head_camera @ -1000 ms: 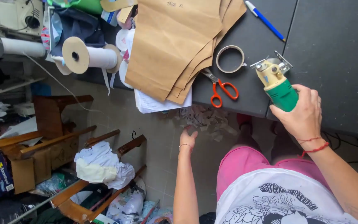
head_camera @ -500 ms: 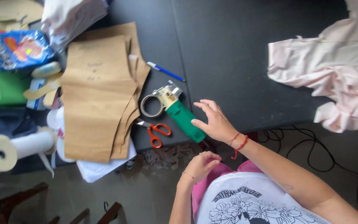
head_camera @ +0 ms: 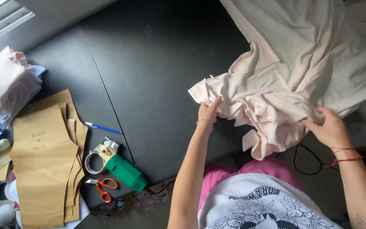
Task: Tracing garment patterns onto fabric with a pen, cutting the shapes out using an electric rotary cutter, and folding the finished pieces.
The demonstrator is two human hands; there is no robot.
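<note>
Head view: both hands grip the pale pink fabric (head_camera: 284,85) heaped at the upper right of the dark desk (head_camera: 157,76) — the left hand (head_camera: 209,111) pinches its near edge, the right hand (head_camera: 329,128) closes on a bunched fold. At lower left lie a green cutting tool (head_camera: 121,166), orange-handled scissors (head_camera: 103,188) and brown paper patterns (head_camera: 43,161).

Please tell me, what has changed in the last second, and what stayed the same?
The right hand let go of the green cutting tool, which now lies on the dark table. Both hands moved right; the left hand and the right now grip the pale pink fabric. The scissors and brown paper patterns stayed put.
</note>
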